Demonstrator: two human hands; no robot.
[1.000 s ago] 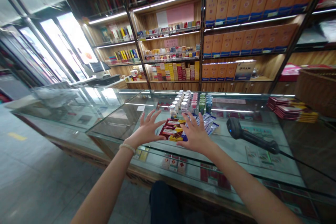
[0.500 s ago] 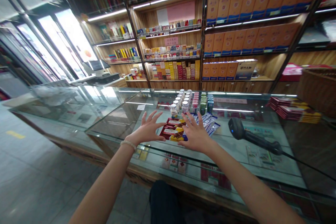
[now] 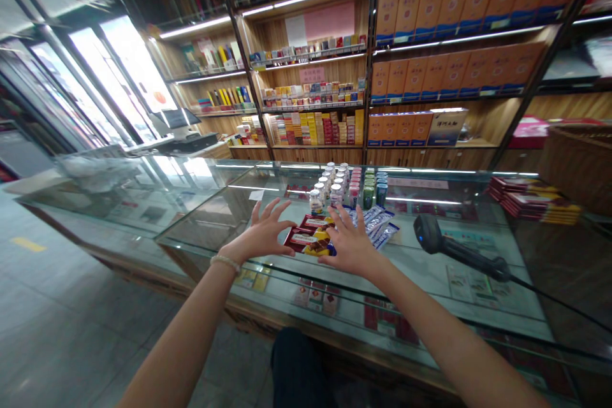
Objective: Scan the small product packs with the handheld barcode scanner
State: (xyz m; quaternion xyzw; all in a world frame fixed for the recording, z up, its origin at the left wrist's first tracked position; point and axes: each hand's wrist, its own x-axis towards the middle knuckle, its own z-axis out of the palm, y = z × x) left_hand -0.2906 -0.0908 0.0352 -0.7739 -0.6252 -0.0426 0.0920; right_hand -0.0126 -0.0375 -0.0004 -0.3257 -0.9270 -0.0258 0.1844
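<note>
On the glass counter (image 3: 210,239) lie two dark red and yellow packets (image 3: 306,239) with a picture of chocolate on them. My left hand (image 3: 262,233) is at their left edge, its fingers spread and thumb near the lower corner. My right hand (image 3: 351,242) is over their right end, fingers also apart, hiding part of the wrappers. Whether either hand touches the packets I cannot tell. Blue and white wrapped bars (image 3: 381,229) lie fanned out just right of my right hand. Behind stand rows of small white-capped bottles (image 3: 316,201) and pink, green (image 3: 368,196) and blue tubes.
A black barcode scanner (image 3: 430,234) with a cable lies to the right. Beyond it are stacked red and yellow packets (image 3: 519,197) and a wicker basket (image 3: 578,166). A checkout screen (image 3: 178,120) stands at the back left. Boxed goods (image 3: 415,80) fill the wall shelves.
Both hands have shifted slightly left, and the red and yellow packets sit a little farther left between them. The fingers stay spread.
</note>
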